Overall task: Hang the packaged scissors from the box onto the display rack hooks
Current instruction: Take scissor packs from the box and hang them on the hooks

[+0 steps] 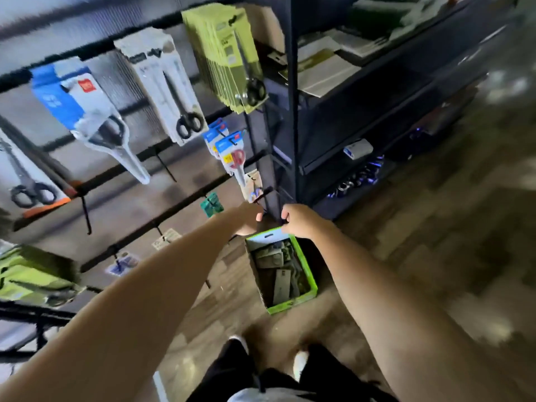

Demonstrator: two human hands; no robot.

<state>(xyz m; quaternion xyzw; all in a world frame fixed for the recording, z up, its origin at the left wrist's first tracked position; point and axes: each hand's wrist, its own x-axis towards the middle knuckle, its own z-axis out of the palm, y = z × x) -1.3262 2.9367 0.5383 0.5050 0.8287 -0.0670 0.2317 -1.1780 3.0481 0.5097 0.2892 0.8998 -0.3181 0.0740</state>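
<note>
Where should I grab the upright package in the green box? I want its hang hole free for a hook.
Pinch the package by its top corners from above, beside the slot. It stands upright at the green box's far end, top edge exposed, as both hands reach it.

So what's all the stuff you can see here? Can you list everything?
Green box: one, bright green, on the floor below the hands, with packs inside.
Lime-green scissors packs: a stack, top hook, right.
White scissors pack: one in front, black handles, top row, middle.
Blue-and-white scissors pack: one, top row, left.
Small blue packs with red scissors: a few, lower hook.
Dark shelf unit: one, right, holding flat packets.
Left hand: reaching toward a low hook.
Right hand: curled, at the box's far edge; the blur hides what it holds.
</note>
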